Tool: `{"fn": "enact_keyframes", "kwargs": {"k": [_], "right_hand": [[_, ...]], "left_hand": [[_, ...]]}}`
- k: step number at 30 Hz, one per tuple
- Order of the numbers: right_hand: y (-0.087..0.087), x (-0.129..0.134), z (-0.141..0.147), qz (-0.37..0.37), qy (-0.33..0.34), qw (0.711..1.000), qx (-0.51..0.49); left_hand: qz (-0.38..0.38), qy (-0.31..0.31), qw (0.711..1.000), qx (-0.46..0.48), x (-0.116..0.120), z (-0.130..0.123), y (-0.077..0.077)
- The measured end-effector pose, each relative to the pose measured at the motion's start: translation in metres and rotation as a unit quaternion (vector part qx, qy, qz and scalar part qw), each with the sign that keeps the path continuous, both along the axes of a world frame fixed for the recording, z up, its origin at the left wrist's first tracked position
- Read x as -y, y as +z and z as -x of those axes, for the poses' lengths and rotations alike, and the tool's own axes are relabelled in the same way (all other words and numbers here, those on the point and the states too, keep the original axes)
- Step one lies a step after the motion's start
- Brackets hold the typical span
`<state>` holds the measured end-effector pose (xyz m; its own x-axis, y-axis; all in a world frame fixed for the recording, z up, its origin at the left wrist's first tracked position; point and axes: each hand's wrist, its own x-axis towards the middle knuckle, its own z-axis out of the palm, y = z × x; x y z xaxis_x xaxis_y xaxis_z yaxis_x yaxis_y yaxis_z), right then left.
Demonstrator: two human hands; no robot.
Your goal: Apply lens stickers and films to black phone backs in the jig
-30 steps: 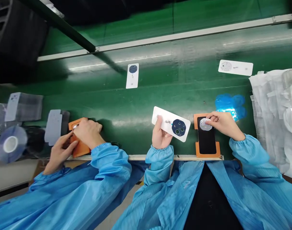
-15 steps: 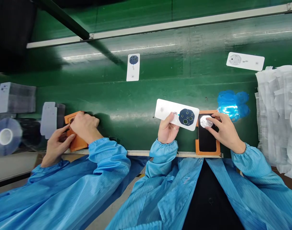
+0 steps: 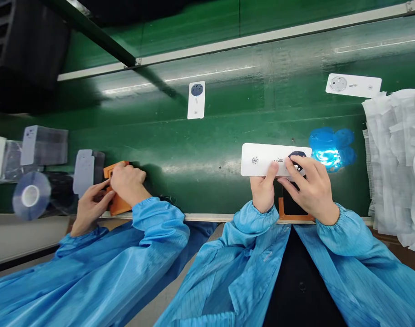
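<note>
A white phone back panel [image 3: 262, 160] with a dark round camera area [image 3: 297, 156] is held level above the bench. My left hand [image 3: 264, 190] grips its lower edge, thumb on the face and fingers underneath. At the panel's right end, my right hand [image 3: 311, 186] has fingertips over the camera area and the thumb at the lower edge. Beneath both hands lies an orange tray [image 3: 298, 218] with a black pad [image 3: 292, 200], its upper part covered by the panel and my right hand. The silver disc is not visible.
Blue film pieces [image 3: 332, 150] lie right of the panel. White wrapped stacks [image 3: 386, 168] stand at the right. Two more panels [image 3: 196, 101] [image 3: 353, 85] rest farther back. At left, a co-worker's hands [image 3: 127, 181] work over another orange tray [image 3: 121, 205], near a tape roll [image 3: 31, 196].
The panel has moved right, over the orange tray, and turned nearly level. My right hand has gone from the silver disc on the black pad to the panel's right end.
</note>
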<state>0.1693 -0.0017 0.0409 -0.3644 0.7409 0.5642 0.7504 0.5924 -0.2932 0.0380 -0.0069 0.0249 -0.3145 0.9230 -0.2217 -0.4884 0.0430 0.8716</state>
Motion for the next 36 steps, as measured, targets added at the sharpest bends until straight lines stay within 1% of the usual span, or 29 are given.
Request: {"fn": "enact_keyframes", "kwargs": {"k": [3,7,12,14,18,21,23,26,31,33,36], "right_hand": [[-0.009,0.002,0.004,-0.020,-0.009,1.000,-0.011],[-0.012,-0.001,0.009,-0.039,0.000,0.996,-0.081],[-0.002,-0.008,0.007,-0.015,0.042,0.982,-0.184],[0.004,-0.010,0.005,-0.009,0.028,0.978,-0.208],[0.010,-0.013,0.004,-0.012,-0.054,0.977,-0.204],[0.010,-0.014,0.006,-0.002,-0.083,0.976,-0.200],[0.009,-0.014,0.007,0.013,-0.090,0.974,-0.205],[0.010,-0.014,0.006,0.026,-0.091,0.972,-0.215],[0.011,-0.014,0.004,0.031,-0.082,0.971,-0.223],[0.011,-0.014,0.004,0.023,-0.078,0.971,-0.225],[0.010,-0.016,0.007,0.009,-0.081,0.972,-0.219]], "left_hand": [[-0.002,0.019,1.000,0.001,-0.002,-0.001,0.001],[-0.009,0.036,0.999,-0.020,-0.004,-0.002,0.002],[-0.063,0.042,0.991,-0.107,-0.010,0.004,0.004],[-0.060,0.041,0.987,-0.145,-0.009,0.005,0.005],[-0.052,0.028,0.975,-0.216,0.001,0.000,-0.001],[-0.056,0.019,0.965,-0.255,0.010,-0.005,-0.007],[-0.060,0.005,0.962,-0.266,0.013,-0.007,-0.009],[-0.065,-0.019,0.961,-0.269,0.014,-0.007,-0.006],[-0.076,-0.025,0.957,-0.278,0.014,-0.007,-0.006],[-0.095,-0.037,0.954,-0.283,0.014,-0.008,-0.006],[-0.147,-0.054,0.943,-0.295,0.015,-0.011,-0.006]]}}
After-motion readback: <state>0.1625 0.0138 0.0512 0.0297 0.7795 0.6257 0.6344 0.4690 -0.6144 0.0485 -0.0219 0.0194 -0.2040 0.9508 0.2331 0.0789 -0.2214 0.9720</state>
